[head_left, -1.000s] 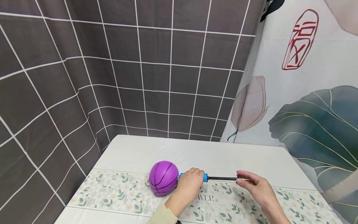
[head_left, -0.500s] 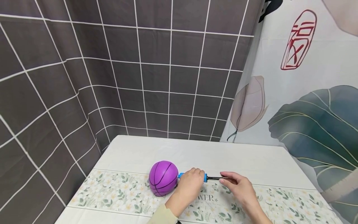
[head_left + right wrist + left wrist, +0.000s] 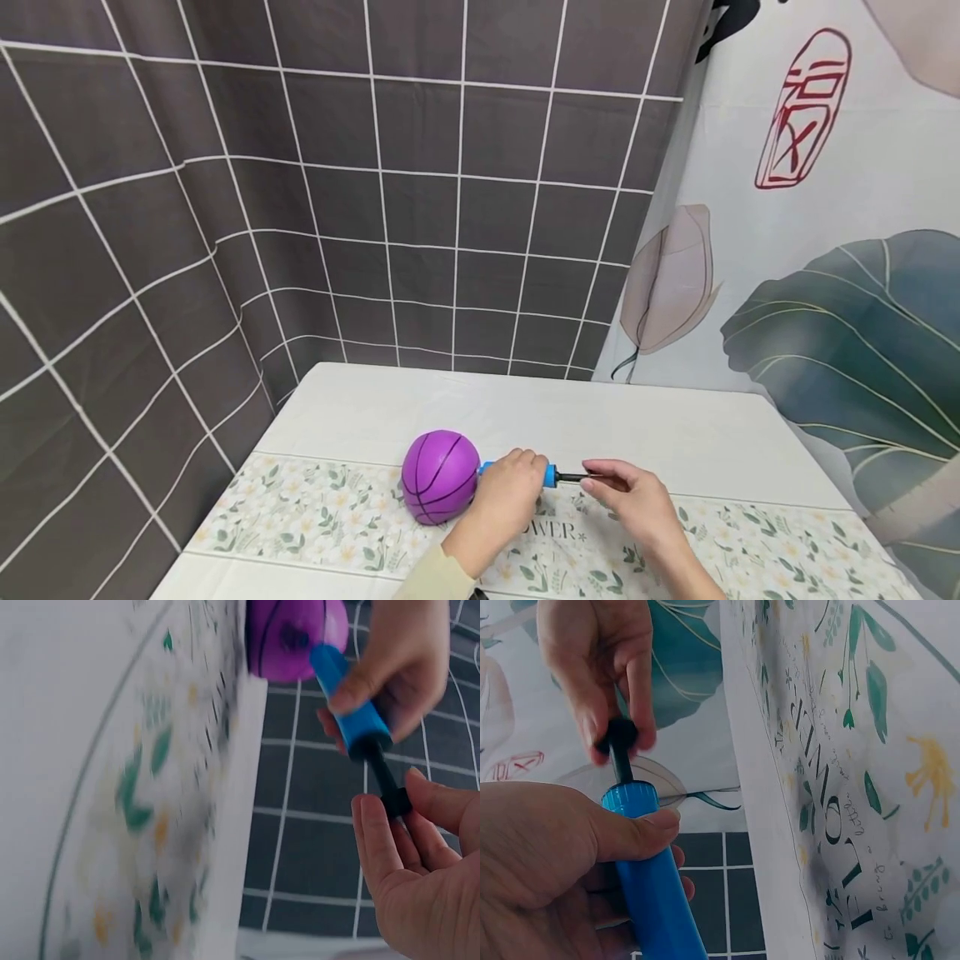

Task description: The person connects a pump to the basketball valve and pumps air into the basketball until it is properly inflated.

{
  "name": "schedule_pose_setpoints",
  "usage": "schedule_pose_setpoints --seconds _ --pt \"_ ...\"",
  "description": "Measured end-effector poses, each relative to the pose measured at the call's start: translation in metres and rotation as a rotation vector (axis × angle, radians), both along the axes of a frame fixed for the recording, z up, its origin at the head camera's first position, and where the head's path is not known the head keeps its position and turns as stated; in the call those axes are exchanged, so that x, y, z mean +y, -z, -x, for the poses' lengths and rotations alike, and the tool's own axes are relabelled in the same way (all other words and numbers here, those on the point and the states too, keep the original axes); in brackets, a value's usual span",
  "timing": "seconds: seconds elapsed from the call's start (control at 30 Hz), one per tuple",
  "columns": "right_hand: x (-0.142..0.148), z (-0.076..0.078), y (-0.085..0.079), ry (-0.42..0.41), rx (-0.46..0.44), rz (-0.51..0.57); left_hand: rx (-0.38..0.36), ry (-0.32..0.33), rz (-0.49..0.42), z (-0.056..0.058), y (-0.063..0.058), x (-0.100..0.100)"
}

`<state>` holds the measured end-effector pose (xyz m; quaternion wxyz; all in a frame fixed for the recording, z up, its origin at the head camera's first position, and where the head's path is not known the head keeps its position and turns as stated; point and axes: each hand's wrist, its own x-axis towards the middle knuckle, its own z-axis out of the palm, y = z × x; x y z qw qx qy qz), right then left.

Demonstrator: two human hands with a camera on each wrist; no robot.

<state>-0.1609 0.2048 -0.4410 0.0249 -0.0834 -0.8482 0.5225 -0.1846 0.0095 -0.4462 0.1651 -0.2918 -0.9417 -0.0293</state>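
Observation:
A purple ball with black basketball lines (image 3: 440, 477) sits on the table, its top a little flattened. Against its right side points a blue hand pump (image 3: 656, 900). My left hand (image 3: 507, 496) grips the pump's barrel, thumb laid along it in the left wrist view. At the pump's other end, my right hand (image 3: 637, 504) pinches the black handle (image 3: 396, 802) between thumb and fingers. Only a short length of the black rod (image 3: 572, 477) shows between barrel and handle. Where the pump meets the ball, the nozzle is too small to make out.
The white table (image 3: 525, 408) carries a band of flower print with lettering. A dark curtain with a white grid (image 3: 420, 208) hangs behind and to the left. On the right hangs a white curtain with leaf print (image 3: 847, 333).
My right hand has moved left toward the barrel, pushing the rod mostly in; the last half second shows only a slight further move. My left hand and the ball stay in place.

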Motion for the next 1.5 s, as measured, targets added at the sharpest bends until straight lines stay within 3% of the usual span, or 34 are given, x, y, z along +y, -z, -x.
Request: schedule_pose_setpoints --seconds 0.3,0.5,0.73,1.17,1.5 --pt "0.051 -0.009 -0.015 -0.015 -0.085 -0.016 -0.003 -0.004 -0.015 0.001 0.002 0.000" --pt "0.065 -0.012 -0.019 -0.023 -0.109 -0.044 -0.005 0.007 -0.032 0.001 0.001 0.000" --pt "0.050 -0.006 -0.015 -0.017 -0.068 -0.041 -0.027 0.006 -0.013 0.001 -0.002 0.002" --pt "-0.018 0.006 0.003 -0.021 0.061 -0.055 -0.002 -0.001 0.045 0.001 0.001 0.005" --pt "-0.008 0.003 0.000 -0.011 -0.006 -0.044 -0.025 0.017 -0.011 -0.001 -0.004 0.000"
